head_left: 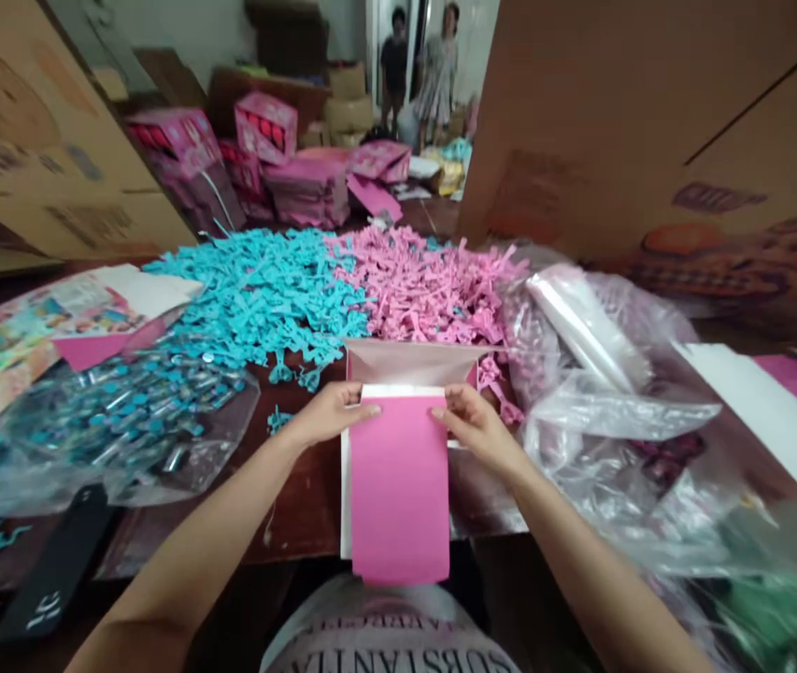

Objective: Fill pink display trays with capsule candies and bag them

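A pink cardboard sheet (pixel 402 486) with a folded white edge at its top hangs toward my body. My left hand (pixel 334 411) pinches its upper left corner, thumb on the pink face. At the upper right corner, my right hand (pixel 472 421) grips it the same way. Right behind the sheet stands an open box (pixel 412 360) with pale, raised walls; its inside is mostly hidden. Beyond the box lie a heap of turquoise plastic pieces (pixel 264 290) and a heap of pink plastic pieces (pixel 426 285), touching each other.
A clear bag of small turquoise-capped items (pixel 138 421) lies left, near a black strap-like object (pixel 54 570). Crumpled clear plastic bags (pixel 601 430) cover the right side. Large cartons (pixel 650 140) flank the table. Pink boxes (pixel 264 126) and two people (pixel 436 70) are at the back.
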